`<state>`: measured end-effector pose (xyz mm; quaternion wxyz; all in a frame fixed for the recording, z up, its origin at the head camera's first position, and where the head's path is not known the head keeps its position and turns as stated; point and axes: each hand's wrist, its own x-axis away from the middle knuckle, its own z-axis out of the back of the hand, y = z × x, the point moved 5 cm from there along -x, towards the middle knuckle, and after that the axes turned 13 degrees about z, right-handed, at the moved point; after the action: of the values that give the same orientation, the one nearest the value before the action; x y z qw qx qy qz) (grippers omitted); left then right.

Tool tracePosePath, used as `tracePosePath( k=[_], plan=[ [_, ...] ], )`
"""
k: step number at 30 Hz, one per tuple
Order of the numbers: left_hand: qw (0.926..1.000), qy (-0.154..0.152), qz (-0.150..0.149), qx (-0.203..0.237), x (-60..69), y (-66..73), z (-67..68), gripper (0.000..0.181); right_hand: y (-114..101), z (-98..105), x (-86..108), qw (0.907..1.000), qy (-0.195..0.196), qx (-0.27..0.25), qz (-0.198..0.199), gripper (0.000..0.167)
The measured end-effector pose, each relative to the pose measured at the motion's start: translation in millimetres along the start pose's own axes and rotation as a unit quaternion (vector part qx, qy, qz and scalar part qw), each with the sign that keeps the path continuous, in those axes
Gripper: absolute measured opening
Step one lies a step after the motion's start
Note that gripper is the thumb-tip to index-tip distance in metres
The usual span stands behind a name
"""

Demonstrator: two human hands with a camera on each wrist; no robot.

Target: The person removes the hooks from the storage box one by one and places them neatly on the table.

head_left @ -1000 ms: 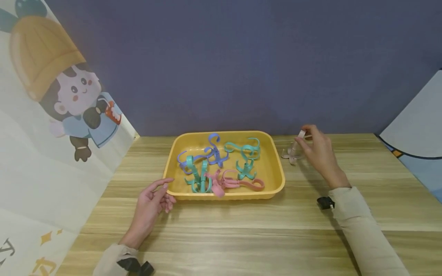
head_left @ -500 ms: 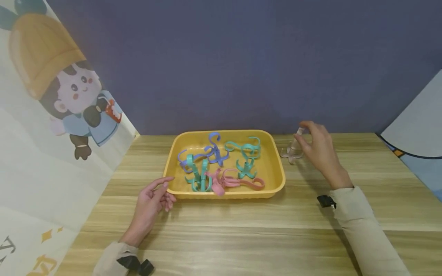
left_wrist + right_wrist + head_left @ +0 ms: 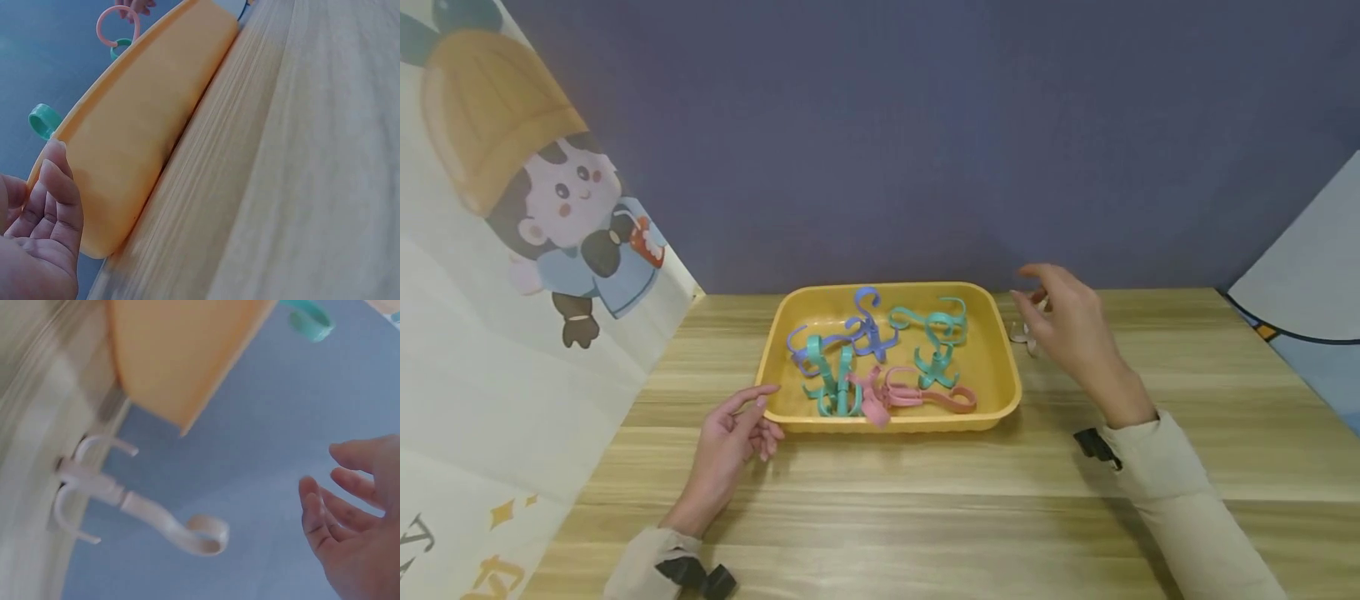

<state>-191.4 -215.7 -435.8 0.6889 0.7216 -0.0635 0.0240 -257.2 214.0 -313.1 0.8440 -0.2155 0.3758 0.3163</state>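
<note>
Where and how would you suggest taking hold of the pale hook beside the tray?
Probably pinch the pale hook by its stem, just below the curled top, coming from above and the right: it stands upright with its prongs spread low, while the yellow tray sits to its left.

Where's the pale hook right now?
The pale hook stands on the table just right of the yellow tray in the head view, mostly hidden behind the right hand.

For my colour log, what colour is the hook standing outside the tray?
Pale, pinkish white; the hook shows best in the right wrist view.
</note>
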Motion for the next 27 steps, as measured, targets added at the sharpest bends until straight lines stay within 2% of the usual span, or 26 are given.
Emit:
tracePosePath(
  k=[4, 9, 13, 17, 22, 27],
  plan=[
    [1.0, -0.006, -0.001, -0.002, -0.1, 1.5, -0.4, 0.041, -19, 0, -5.3, 0.9996, -0.007, -0.02, 0.02, 0.027],
    [1.0, 0.006, 0.005, -0.005, -0.4, 1.2, 0.4, 0.041, -45, -6, -11.9, 0.997, -0.023, -0.054, 0.05, 0.027],
    [1.0, 0.003, 0.0, -0.006, -0.7, 0.8, -0.3, 0.041, -60, -12, -16.3, 0.9947, -0.039, -0.08, 0.052, 0.031],
    [0.9999, -0.008, -0.007, -0.005, -1.3, 1.2, -0.6, 0.04, -68, -21, -22.4, 0.9931, -0.075, -0.085, 0.03, 0.035],
    [1.0, 0.003, -0.002, -0.008, -2.4, -0.2, -0.7, 0.042, -72, -39, -24.2, 0.9881, -0.137, -0.065, 0.023, 0.043],
    [0.9999, 0.013, -0.002, -0.01, -1.2, -0.1, -0.2, 0.042, -75, -57, -18.1, 0.9813, -0.186, -0.044, 0.022, 0.04]
  ],
)
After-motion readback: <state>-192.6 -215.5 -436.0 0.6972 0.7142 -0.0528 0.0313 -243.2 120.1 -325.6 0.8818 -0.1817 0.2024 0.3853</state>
